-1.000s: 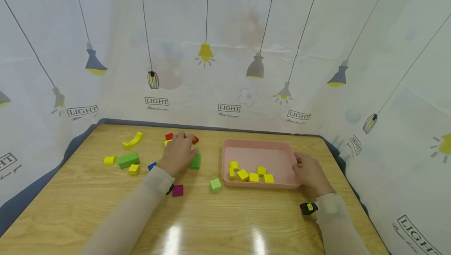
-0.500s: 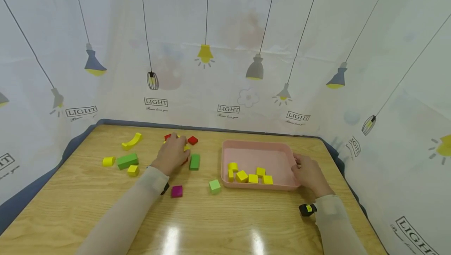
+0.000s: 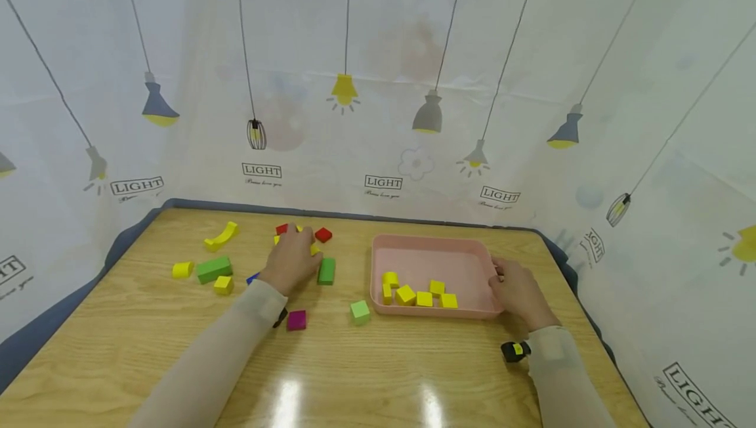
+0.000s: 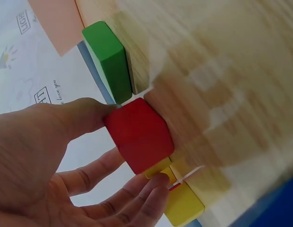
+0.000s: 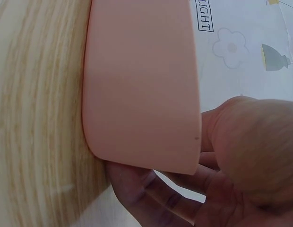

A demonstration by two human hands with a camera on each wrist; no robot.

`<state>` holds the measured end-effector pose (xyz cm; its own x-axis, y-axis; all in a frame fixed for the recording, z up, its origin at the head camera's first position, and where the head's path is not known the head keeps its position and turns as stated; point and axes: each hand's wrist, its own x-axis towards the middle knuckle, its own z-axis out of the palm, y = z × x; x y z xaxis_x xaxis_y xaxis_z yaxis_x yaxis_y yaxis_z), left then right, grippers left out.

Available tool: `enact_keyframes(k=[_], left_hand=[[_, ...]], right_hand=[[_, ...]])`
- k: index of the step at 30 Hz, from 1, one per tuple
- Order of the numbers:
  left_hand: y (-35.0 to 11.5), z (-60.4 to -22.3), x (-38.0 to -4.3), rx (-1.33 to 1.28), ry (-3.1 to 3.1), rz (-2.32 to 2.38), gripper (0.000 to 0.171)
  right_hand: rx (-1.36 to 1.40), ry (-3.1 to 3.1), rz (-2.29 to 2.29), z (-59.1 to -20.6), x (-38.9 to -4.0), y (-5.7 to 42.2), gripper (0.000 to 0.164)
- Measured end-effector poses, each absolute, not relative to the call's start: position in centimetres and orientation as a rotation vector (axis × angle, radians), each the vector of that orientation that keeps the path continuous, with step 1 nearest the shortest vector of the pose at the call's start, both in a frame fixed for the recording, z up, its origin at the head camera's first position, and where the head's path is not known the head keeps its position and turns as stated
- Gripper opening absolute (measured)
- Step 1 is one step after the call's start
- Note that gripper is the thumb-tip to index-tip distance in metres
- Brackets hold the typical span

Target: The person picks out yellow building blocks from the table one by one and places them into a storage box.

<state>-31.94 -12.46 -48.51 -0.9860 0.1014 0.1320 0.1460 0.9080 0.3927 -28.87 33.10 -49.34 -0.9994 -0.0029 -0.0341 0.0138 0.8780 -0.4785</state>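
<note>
The fingers of the left hand (image 3: 291, 260) curl beside a yellow block (image 4: 185, 206), a red block (image 4: 139, 135) nearer the palm; I can't tell if they pinch anything. To their right, long axis crosswise, lies the pink tray (image 3: 437, 260), far end gripped by the right hand (image 3: 520, 291).

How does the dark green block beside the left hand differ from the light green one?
The dark green block is oblong; the light green block is cube-like. The dark green block lies farther back; the light green block, nearer the front. Both rest on the table, outside the tray.
</note>
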Motion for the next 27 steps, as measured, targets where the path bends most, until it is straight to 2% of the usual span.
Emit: enact_keyframes(k=[27], left_hand=[[-12.34, -48.47, -32.00, -0.205, -2.961, -0.631, 0.030]], right_hand=[[-0.004, 3.011, -0.770, -49.24, -28.73, 33.13, 0.053]])
